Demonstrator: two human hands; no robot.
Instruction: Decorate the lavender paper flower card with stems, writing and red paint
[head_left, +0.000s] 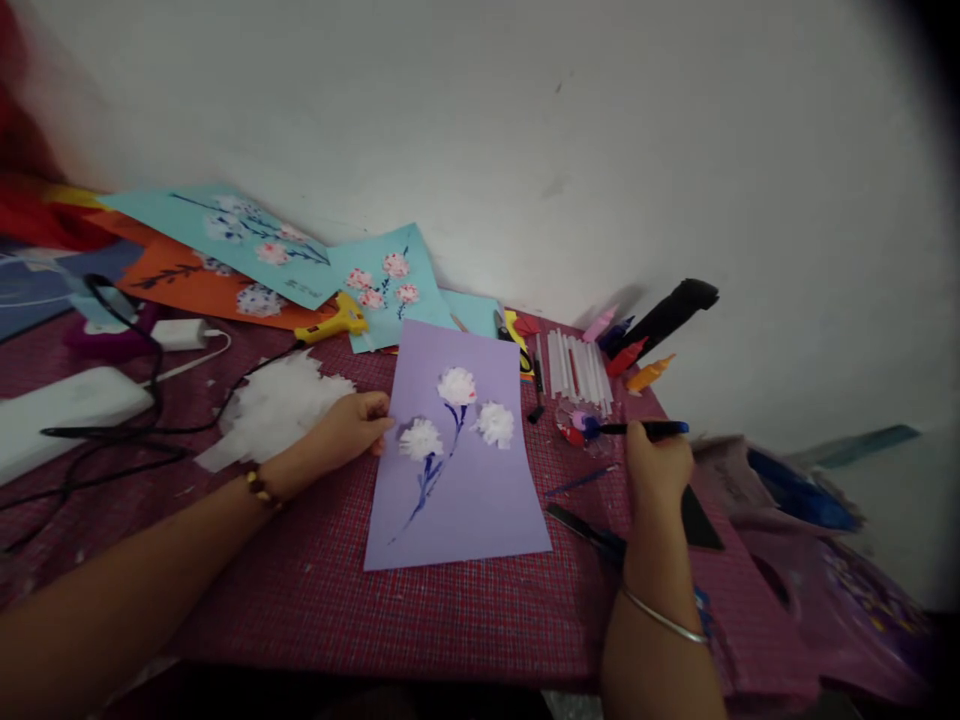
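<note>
A lilac sheet of paper (469, 470) lies on the red checked tablecloth (420, 620). It bears three white tissue flowers (457, 386) on dark blue painted stems. My left hand (351, 428) rests at the sheet's left edge, its fingers curled against the paper. Beside that hand lies a heap of white tissue (276, 405). To the right of the sheet, my right hand (656, 465) is closed round a dark pen or brush (651, 428), whose tip points left over a small palette with red and blue paint (579, 428).
Finished flower pictures on turquoise (390, 280) and orange (195, 285) paper lean against the white wall. A yellow glue gun (337, 322), black cables (120, 430), white sticks (577, 370), paint tubes (637, 365), scissors and pens crowd the far edge. A plastic bag (825, 590) lies at right.
</note>
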